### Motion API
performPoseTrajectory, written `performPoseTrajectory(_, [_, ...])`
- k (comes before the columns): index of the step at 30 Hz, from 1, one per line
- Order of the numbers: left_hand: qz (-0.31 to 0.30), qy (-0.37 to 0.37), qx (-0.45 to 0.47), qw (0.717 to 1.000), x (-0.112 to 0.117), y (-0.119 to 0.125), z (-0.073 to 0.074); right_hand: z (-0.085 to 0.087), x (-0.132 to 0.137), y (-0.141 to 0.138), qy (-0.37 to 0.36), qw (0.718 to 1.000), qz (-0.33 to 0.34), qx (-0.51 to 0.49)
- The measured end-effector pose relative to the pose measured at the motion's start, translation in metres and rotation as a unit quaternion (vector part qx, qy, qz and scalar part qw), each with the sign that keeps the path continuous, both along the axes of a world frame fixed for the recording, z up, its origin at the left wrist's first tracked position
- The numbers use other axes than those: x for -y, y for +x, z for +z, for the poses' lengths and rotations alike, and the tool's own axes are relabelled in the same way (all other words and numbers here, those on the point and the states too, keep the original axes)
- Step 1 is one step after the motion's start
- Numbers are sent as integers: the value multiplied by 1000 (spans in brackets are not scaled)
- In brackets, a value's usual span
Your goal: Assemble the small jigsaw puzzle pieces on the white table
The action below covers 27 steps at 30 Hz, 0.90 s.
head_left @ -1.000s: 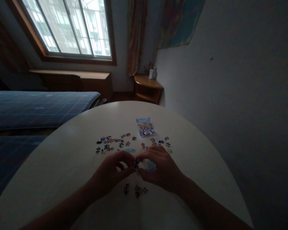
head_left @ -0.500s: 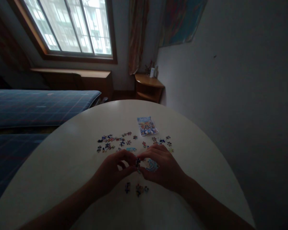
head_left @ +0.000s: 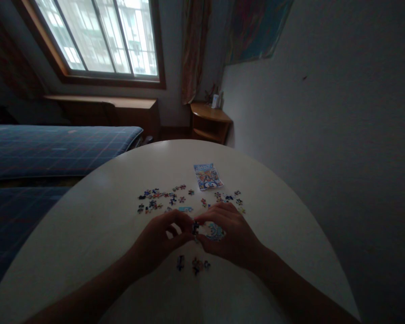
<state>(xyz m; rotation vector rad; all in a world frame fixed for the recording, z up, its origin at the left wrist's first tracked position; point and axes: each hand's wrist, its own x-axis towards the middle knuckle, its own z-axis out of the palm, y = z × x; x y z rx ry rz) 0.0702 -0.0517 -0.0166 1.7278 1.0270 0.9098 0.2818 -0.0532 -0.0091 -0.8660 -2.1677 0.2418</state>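
Dark jigsaw puzzle pieces (head_left: 195, 228) are pinched between the fingertips of both hands, just above the table. My left hand (head_left: 165, 231) grips them from the left, thumb and fingers closed on the edge. From the right, my right hand (head_left: 226, 229) holds the other edge in the same way. How many pieces are held I cannot tell. Behind the right hand's curled fingers a light-blue round picture (head_left: 215, 231) shows in part. Nearer to me lie a small joined cluster of pieces (head_left: 197, 265) and a separate dark piece (head_left: 180, 262).
Loose puzzle pieces (head_left: 153, 198) spread over the left of the round white table (head_left: 256, 180), with more pieces (head_left: 229, 198) on the right. A colourful printed packet (head_left: 208, 176) lies behind them. A blue plaid mattress (head_left: 54, 150) stands left of the table.
Both hands stay almost still, pinching the pieces in the same place. The whole view has shifted very slightly.
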Motion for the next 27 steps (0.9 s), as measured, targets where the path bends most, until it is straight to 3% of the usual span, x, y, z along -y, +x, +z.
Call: performPoseTrajectory(27, [-2,19,-25,1000,0,1,2,1,-1,0,-12,1000,-6,18])
